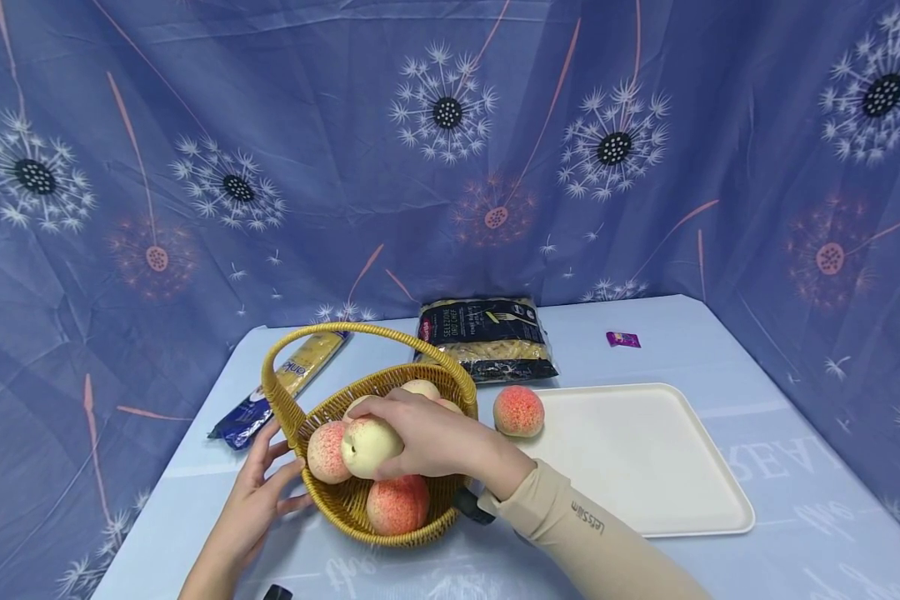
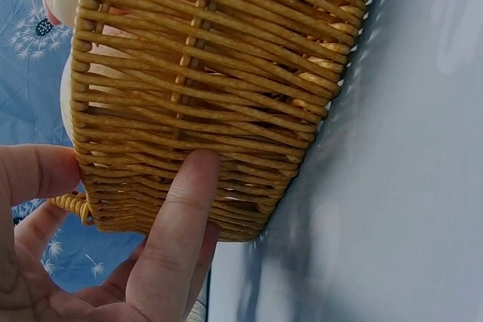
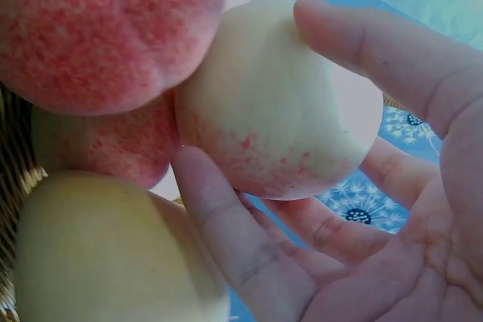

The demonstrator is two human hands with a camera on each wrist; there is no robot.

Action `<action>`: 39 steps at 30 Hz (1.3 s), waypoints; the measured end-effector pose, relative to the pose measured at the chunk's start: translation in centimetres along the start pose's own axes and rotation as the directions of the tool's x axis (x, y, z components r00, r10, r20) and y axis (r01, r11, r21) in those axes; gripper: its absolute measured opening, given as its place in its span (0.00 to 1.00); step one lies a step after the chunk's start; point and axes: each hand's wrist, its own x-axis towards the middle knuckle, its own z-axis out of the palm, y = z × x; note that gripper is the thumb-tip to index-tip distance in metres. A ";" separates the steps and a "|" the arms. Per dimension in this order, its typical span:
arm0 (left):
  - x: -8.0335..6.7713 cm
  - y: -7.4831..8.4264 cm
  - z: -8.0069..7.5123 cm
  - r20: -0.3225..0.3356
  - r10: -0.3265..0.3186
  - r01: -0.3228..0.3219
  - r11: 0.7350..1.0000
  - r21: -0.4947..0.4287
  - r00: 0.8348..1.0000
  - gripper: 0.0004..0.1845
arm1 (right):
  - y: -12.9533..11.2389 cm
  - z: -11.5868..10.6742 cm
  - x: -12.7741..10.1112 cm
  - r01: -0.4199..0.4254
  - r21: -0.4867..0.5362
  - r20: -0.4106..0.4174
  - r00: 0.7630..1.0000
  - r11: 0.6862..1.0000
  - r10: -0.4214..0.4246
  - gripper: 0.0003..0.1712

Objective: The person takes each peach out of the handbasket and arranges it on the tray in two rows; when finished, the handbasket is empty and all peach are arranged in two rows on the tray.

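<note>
The right hand (image 1: 427,437) reaches into the basket (image 1: 420,383), its fingers curled round a pale yellow peach (image 1: 370,447) near the basket's left rim. The right wrist view shows the thumb over the top of that peach (image 3: 283,103) and the fingers (image 3: 226,224) under it, with redder peaches pressed against it. The beige sleeve (image 1: 570,525) on that arm bears the word "LetsSlim".

The left hand (image 1: 258,492) lies against the outside of the basket on its left, fingers straight and spread; from the left wrist, one finger (image 2: 177,231) rests flat on the woven wall (image 2: 226,58). The basket stands on the desk (image 1: 795,433), handle (image 1: 300,350) arching over it, with several peaches heaped inside: a red-speckled one (image 1: 326,452) beside the held peach and another (image 1: 397,503) at the front.

One more peach (image 1: 518,410) lies on the desk just beside the left edge of a white tray (image 1: 645,458). Behind the basket is a dark bag of pasta (image 1: 487,337) whose label reads something like "SELEZIONE ORO CHEF". To the left lies a long pack of spaghetti (image 1: 285,383); its print is too cut off to read. A small purple packet (image 1: 622,339) lies further back, well apart from the rest. A blue cloth with dandelion print (image 1: 450,117) hangs behind.
</note>
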 end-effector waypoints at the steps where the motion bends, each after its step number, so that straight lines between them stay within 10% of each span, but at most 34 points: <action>1: 0.0 0.0 0.0 0.001 0.000 0.000 1.000 0.001 1.000 0.38 | 0.1 0.1 0.0 0.004 0.007 -0.005 1.000 1.000 -0.004 0.38; 22: -0.1 0.1 0.1 -0.013 -0.032 0.032 0.999 0.020 0.999 0.38 | 0.0 -0.2 -1.8 0.041 0.139 -0.093 0.995 0.990 -0.028 0.38; 33: -0.1 0.1 0.1 -0.020 -0.038 0.038 0.999 0.016 0.999 0.39 | -0.8 -3.1 -7.3 0.077 0.484 -0.065 0.997 0.872 -0.052 0.39; 39: -0.1 0.0 0.1 -0.015 -0.029 0.029 1.000 0.011 0.999 0.38 | 0.1 -4.9 -10.2 0.083 0.470 -0.160 0.987 0.879 -0.008 0.41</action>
